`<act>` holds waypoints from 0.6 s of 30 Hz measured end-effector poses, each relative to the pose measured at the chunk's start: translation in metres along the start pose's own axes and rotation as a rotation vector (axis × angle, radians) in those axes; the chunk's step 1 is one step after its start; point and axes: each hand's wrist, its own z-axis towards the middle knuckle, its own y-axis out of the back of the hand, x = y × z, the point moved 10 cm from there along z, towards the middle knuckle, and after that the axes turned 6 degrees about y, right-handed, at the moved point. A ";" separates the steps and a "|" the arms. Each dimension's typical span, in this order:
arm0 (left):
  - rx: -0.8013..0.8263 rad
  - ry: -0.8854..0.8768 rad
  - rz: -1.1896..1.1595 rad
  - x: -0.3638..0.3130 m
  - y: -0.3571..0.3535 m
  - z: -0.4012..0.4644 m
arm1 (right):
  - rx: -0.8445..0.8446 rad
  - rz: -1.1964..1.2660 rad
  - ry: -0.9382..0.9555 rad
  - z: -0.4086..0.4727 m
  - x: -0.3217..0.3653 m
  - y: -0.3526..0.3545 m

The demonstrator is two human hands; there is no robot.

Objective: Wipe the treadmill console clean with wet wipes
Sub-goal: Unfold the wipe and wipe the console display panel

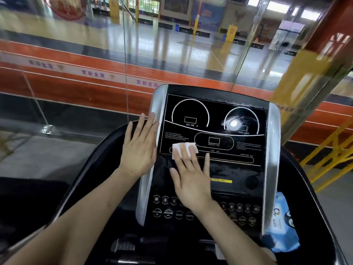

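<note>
Treadmill console point(215, 142): a glossy black slab, tilted back, flanked by two curved brushed-silver side rails. White printed graphics on the face show two arc-shaped dials marked INCLINE and SPEED, with a rounded oblong readout between them and fine text blocks either side. A bright glare spot sits on the SPEED dial, and faint swirl smears catch the light around it. Lower down there is a thin yellow label strip, then rows of small round buttons with white rings; some of these are legible as INCLINE, MODE, ENTER.

Wet wipe point(188, 149): small, white and folded roughly rectangular, with soft crumpled edges. It lies flat on the lower left part of the display, just below the oblong readout.

Right hand point(191, 178): palm down on the console, fingers straight and spread, with the fingertips pressing the wipe against the glossy surface. No curl in the grip, just a flat press.

Left hand point(138, 148): open and flat, fingers extended and close together, resting against the left silver rail and the black moulded housing beside it. It holds nothing.

Wipes pack point(282, 224): soft blue-and-white plastic, crinkled, wedged beside the right rail at the console's lower right edge.

Beyond the console is a glass wall with an orange band and mirrored lettering, and a shiny hall floor past it.
</note>
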 end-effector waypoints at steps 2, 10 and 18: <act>0.005 0.005 0.017 0.002 0.001 -0.001 | 0.022 -0.032 0.076 0.012 0.011 0.001; 0.090 0.023 0.034 0.006 -0.007 -0.004 | 0.027 -0.195 0.243 0.096 -0.021 0.041; 0.133 -0.048 0.065 0.011 0.001 -0.001 | 0.077 -0.194 0.471 0.039 0.016 0.018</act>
